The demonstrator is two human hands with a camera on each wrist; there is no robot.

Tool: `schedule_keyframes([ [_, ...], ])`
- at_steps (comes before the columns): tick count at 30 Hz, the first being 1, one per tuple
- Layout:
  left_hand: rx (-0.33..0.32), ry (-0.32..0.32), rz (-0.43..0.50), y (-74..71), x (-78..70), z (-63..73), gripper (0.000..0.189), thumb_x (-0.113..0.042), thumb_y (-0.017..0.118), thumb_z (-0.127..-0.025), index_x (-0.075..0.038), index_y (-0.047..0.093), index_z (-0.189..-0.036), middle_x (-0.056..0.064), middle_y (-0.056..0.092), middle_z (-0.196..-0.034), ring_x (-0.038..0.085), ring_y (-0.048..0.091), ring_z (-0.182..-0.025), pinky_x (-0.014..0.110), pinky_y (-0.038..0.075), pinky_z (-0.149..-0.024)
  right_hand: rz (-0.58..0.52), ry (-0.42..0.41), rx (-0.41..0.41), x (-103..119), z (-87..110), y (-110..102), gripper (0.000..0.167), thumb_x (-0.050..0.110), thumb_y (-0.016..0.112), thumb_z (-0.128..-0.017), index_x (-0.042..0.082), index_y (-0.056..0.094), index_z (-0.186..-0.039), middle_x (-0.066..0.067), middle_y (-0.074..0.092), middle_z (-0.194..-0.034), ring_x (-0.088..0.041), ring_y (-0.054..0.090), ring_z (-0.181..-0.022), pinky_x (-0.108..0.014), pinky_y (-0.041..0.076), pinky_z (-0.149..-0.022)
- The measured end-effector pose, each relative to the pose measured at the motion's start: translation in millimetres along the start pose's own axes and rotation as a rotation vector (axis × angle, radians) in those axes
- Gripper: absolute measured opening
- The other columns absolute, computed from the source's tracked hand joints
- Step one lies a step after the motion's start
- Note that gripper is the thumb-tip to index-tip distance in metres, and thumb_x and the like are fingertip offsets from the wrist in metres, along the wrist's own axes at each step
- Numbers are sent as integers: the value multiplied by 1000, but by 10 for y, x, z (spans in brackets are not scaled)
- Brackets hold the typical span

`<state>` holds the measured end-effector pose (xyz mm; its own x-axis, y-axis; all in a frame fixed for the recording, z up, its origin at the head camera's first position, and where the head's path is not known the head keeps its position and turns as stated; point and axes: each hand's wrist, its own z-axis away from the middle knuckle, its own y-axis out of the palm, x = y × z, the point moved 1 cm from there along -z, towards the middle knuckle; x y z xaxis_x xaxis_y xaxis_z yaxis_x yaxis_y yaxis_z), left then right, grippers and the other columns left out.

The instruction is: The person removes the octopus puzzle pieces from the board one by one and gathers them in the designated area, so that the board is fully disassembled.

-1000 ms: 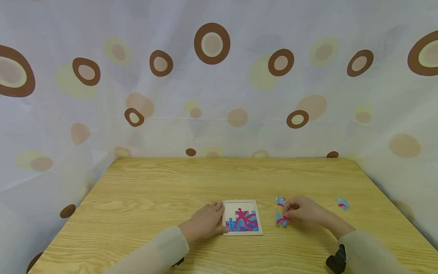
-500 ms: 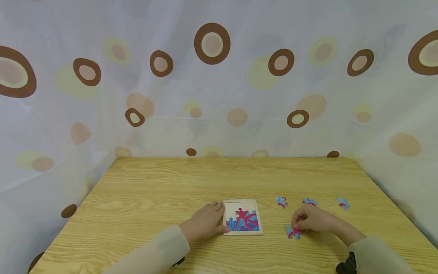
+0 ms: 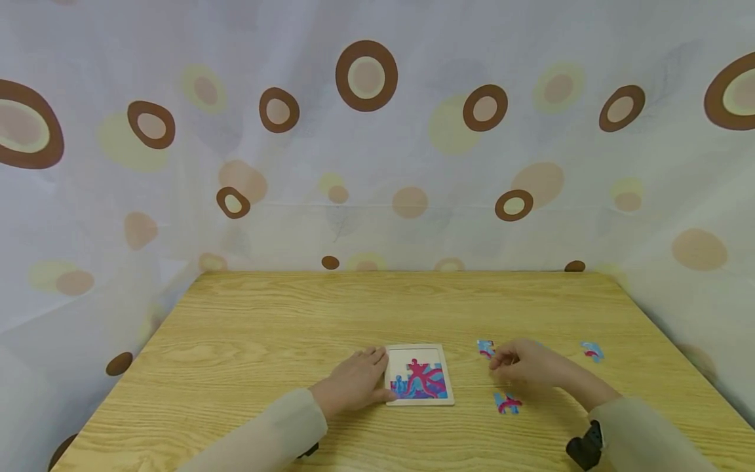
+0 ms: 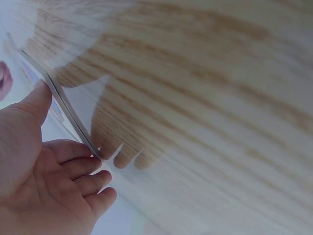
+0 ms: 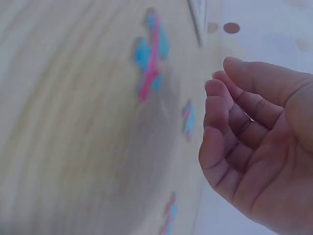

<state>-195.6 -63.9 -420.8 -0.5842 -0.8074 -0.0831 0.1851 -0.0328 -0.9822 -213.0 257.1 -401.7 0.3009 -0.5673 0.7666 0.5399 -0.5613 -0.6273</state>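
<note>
A square wooden puzzle frame (image 3: 449, 387) lies on the table, partly filled with pieces of a pink octopus picture (image 3: 421, 381); its upper part shows bare backing. My left hand (image 3: 356, 381) rests along its left side. In the left wrist view the thumb (image 4: 44, 95) lies on the frame's edge and the fingers touch farther along it. My right hand (image 3: 525, 362) hovers over the loose pieces, fingers bent, nothing visible between thumb and fingertips. Below it lies a pink-and-blue jigsaw piece (image 3: 507, 403). Another jigsaw piece (image 3: 485, 347) lies just left of the fingertips.
A further puzzle piece (image 3: 591, 351) lies to the right, and one more is mostly hidden behind my right hand. The wooden table (image 3: 295, 314) runs back to a white patterned cloth (image 3: 407, 157) that hangs behind and at both sides.
The right hand drew one jigsaw piece toward the near right, let it go, and moved back up and left toward the upper pieces. My left hand and the puzzle frame stay put.
</note>
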Motion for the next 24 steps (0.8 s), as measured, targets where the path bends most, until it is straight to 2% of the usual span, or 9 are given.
schedule_keyframes([
  [5,-1,0,13,-3,-4,9,72,-51,49,-90,0,37,-140,12,33,-144,25,29,-132,36,25,-106,74,-57,-34,174,-234,35,17,9,58,-90,-3,63,-102,-2,59,-86,-14,53,-73,-27,48,-61],
  [11,3,-7,14,7,2,12,72,-51,49,-90,-1,37,-140,11,33,-144,24,28,-132,36,25,-107,129,-133,-57,306,-536,232,16,9,61,-89,-1,63,-102,4,56,-79,-12,55,-71,-27,49,-63],
  [16,10,-12,14,-5,-3,14,72,-51,49,-89,-1,37,-140,11,34,-144,24,28,-132,36,25,-106,126,-141,-37,370,-726,437,20,8,64,-86,0,63,-104,4,55,-76,-11,53,-66,-25,48,-58],
  [24,2,-17,14,-36,-13,34,72,-52,50,-89,-1,38,-139,11,34,-144,25,29,-132,36,26,-106,141,-79,-15,418,-873,612,31,8,67,-85,-2,60,-113,2,52,-73,-13,46,-63,-25,42,-55],
])
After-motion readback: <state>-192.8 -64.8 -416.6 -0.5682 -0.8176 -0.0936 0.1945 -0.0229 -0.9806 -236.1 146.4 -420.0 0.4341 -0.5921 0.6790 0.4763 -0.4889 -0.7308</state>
